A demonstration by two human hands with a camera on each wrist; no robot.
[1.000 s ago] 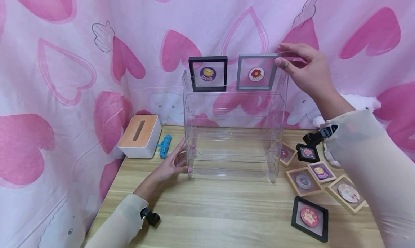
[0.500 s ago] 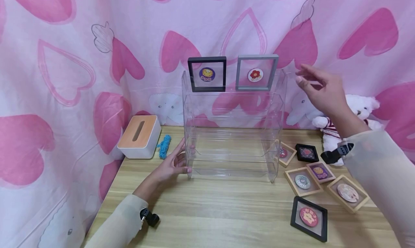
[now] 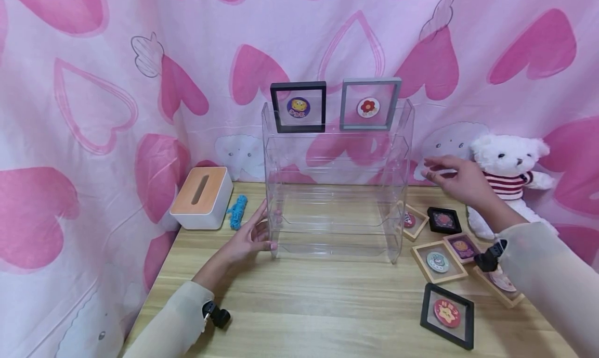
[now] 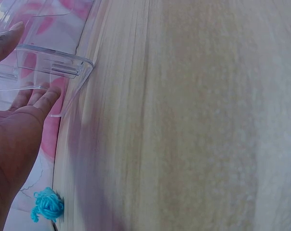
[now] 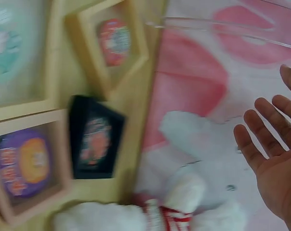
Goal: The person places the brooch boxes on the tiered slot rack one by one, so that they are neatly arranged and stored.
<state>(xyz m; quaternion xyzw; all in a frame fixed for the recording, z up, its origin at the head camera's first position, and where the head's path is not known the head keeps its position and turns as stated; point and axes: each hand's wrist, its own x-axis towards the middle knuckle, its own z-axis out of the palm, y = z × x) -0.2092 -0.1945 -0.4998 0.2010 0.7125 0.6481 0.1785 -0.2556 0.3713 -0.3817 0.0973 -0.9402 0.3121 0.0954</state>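
Observation:
A clear acrylic tiered display rack (image 3: pixel 334 233) stands upright on the wooden table. My left hand (image 3: pixel 245 238) holds its lower left side panel, thumb on one side and fingers on the other, as the left wrist view also shows. On the top tier lean a black display frame (image 3: pixel 298 129) with a purple-and-yellow badge and a grey display frame (image 3: pixel 343 105) with a red flower badge. My right hand (image 3: pixel 460 181) hangs in the air right of the rack, its fingers loosely bent and holding nothing. Below it lie several badge frames, among them a small black frame (image 3: pixel 443 220).
A wooden-lidded tissue box (image 3: pixel 201 204) and a blue yarn bundle (image 3: pixel 237 212) are left of the rack. A white teddy bear (image 3: pixel 507 155) sits behind the right arm. Nearer the front lies a black frame with a pink badge (image 3: pixel 446 314). A pink heart curtain (image 3: pixel 187 25) hangs behind.
My right hand has let go of the grey frame's upper corner, drawn away rightward, then come down beside the rack. The grey frame stays on the top tier. My left hand has not moved.

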